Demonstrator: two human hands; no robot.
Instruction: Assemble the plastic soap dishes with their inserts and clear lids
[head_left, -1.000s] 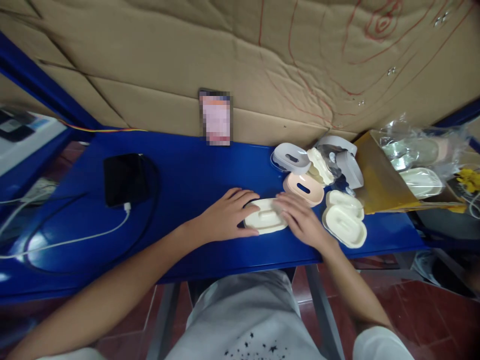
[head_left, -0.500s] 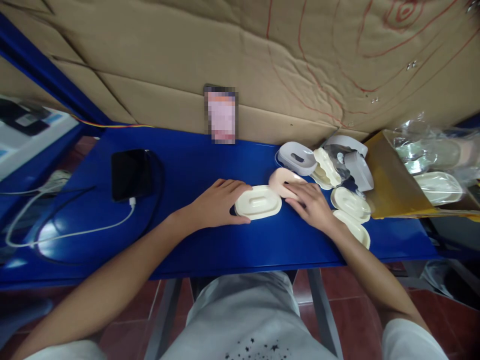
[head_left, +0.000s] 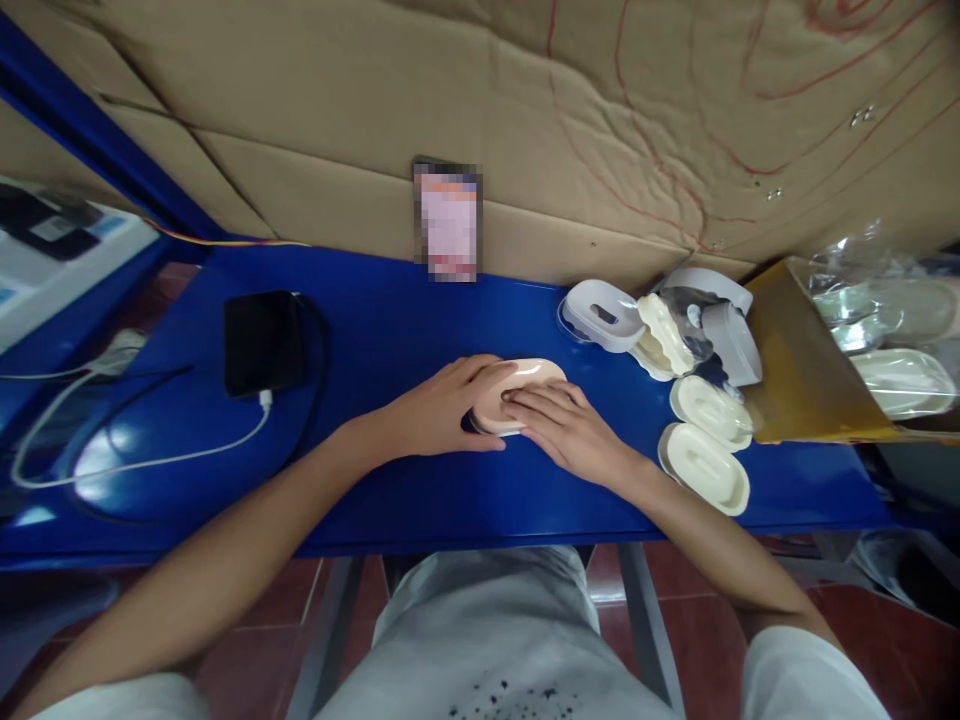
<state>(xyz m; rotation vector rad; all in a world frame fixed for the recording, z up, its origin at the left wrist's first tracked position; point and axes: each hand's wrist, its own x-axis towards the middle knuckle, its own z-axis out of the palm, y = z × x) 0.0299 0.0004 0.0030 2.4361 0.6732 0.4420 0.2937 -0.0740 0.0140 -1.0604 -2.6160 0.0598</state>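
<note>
Peach dish (head_left: 526,372) — right hand (head_left: 568,430) on top

Peach dish (head_left: 537,371): smooth, glossy plastic. Tabletop (head_left: 420,500): glossy, smooth. Wall (head_left: 337,90): matt, creased cardboard.

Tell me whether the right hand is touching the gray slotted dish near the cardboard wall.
No, the right hand lies on the peach dish, well apart from the gray slotted dish.

The oval dish (head_left: 538,372) is coloured peach; at 4 o'clock, 2 trays (head_left: 706,466) are coloured cream. Brown cardboard (head_left: 592,110) at 12 o'clock is lined with red curves; the pale shirt (head_left: 491,620) at 6 o'clock is patterned with dark stars.
</note>
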